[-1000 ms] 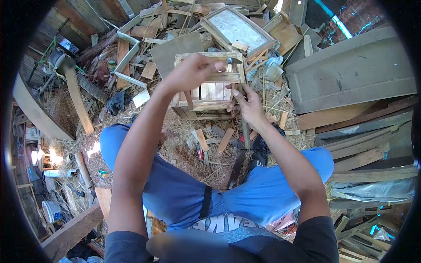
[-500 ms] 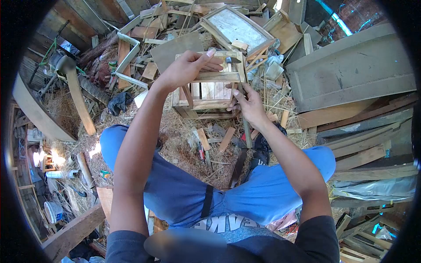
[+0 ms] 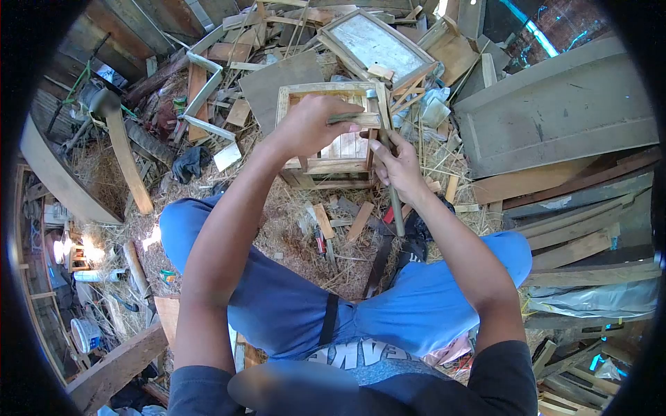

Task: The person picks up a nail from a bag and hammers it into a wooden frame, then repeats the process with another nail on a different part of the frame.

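Observation:
A small wooden frame box [image 3: 336,166] with slats inside stands on the straw-covered ground in front of me. My left hand [image 3: 316,125] is closed round a short wooden rail [image 3: 361,119] that lies across the top of the box. At the box's right side, my right hand [image 3: 399,163] is closed on a hammer [image 3: 394,201]. Its handle slants down toward me, and its head is at the box's upper right corner. Whether the right fingers also pinch something small cannot be made out.
Behind the box lie a framed panel [image 3: 378,48] and scrap wood. A large grey board [image 3: 555,107] and stacked planks are at the right. A red screwdriver [image 3: 320,242] and wood offcuts [image 3: 359,220] lie between my legs. Curved boards [image 3: 128,159] stand at the left.
My left hand has moved down and closed round the rail, from lying over it with fingers stretched. The hammer has turned slightly, and my right hand has shifted a little to the right.

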Action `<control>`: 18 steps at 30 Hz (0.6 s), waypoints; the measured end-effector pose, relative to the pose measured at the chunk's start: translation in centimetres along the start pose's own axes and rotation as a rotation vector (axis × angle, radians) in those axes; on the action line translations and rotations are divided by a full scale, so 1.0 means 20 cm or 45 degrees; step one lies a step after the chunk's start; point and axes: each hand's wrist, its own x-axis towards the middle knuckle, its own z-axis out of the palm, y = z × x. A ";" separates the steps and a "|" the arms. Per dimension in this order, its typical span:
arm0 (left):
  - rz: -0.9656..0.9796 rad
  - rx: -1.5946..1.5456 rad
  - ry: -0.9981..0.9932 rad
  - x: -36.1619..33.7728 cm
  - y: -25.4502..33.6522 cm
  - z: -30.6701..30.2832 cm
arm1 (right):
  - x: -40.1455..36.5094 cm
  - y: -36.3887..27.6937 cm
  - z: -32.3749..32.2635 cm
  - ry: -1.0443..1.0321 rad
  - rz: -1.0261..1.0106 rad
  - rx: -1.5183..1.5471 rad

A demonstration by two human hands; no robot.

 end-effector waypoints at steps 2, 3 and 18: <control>-0.029 -0.024 -0.037 0.01 0.00 -0.02 | -0.01 -0.02 0.00 0.035 0.044 0.014; -0.059 -0.048 -0.074 0.02 0.02 -0.04 | -0.01 -0.03 0.00 0.057 0.016 0.025; -0.394 -0.721 -0.094 0.03 -0.02 -0.10 | -0.01 -0.14 0.04 0.108 -0.155 -0.119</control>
